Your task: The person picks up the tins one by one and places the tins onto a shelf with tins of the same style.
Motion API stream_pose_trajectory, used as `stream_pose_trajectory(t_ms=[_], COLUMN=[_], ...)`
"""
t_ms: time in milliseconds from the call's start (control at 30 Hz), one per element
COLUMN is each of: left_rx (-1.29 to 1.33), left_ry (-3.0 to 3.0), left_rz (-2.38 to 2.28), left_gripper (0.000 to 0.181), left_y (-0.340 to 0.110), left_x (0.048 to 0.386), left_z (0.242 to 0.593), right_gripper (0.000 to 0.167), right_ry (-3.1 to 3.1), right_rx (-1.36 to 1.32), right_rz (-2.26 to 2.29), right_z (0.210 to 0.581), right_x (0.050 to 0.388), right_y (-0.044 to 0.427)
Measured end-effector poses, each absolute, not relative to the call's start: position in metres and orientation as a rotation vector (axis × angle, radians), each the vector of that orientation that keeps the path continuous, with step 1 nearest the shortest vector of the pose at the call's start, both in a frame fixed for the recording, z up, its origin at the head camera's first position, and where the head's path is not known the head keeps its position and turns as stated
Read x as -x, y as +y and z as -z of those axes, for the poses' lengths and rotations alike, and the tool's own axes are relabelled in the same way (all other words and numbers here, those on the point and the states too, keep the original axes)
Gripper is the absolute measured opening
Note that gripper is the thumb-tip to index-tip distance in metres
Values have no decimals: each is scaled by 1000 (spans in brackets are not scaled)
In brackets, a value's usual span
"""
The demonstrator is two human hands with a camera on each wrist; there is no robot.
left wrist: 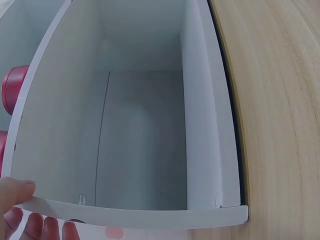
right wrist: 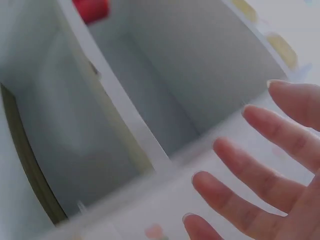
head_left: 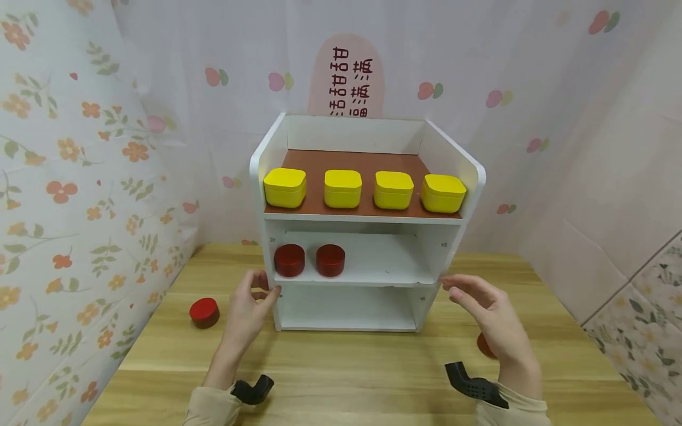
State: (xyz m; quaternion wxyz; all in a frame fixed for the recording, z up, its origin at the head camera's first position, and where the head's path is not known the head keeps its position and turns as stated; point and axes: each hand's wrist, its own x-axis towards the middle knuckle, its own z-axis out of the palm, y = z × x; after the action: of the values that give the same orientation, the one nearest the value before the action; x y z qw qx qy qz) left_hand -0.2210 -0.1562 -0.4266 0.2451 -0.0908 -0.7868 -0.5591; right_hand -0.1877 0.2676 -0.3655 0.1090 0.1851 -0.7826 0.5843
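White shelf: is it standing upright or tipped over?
Upright: the white shelf stands on the wooden table, and four yellow boxes rest on its top level.

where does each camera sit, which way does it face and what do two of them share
Head: on the person's head, facing forward and down at the white shelf; left hand and right hand both show.
Left wrist: on that wrist, facing into the bottom compartment; thumb and fingertips show lower left.
Right wrist: on that wrist, facing the middle compartment and bottom compartment aslant; fingers show at right.
Shared: head and left wrist both show two red cylinders.
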Motion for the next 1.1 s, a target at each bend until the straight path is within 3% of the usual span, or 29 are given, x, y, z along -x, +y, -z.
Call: stream_pose_trajectory(t_ms=[367, 733, 1100], left_rx=[255, 254, 250], left_ry=[-2152, -2156, -2139], left_rz=[1508, 1508, 1521], left_gripper=[28, 27, 27], left_y=[-156, -156, -156], left_x=[221, 221, 221], left_z=[424, 428, 429], right_gripper=[38, 50, 67], right_ry=[-2146, -2569, -2803], right_rx=[-569, -191, -3], right_rz=[-1914, -1662, -1533], right_z=[384, 412, 432], right_x=[178, 169, 177], right_y=[331, 373, 376])
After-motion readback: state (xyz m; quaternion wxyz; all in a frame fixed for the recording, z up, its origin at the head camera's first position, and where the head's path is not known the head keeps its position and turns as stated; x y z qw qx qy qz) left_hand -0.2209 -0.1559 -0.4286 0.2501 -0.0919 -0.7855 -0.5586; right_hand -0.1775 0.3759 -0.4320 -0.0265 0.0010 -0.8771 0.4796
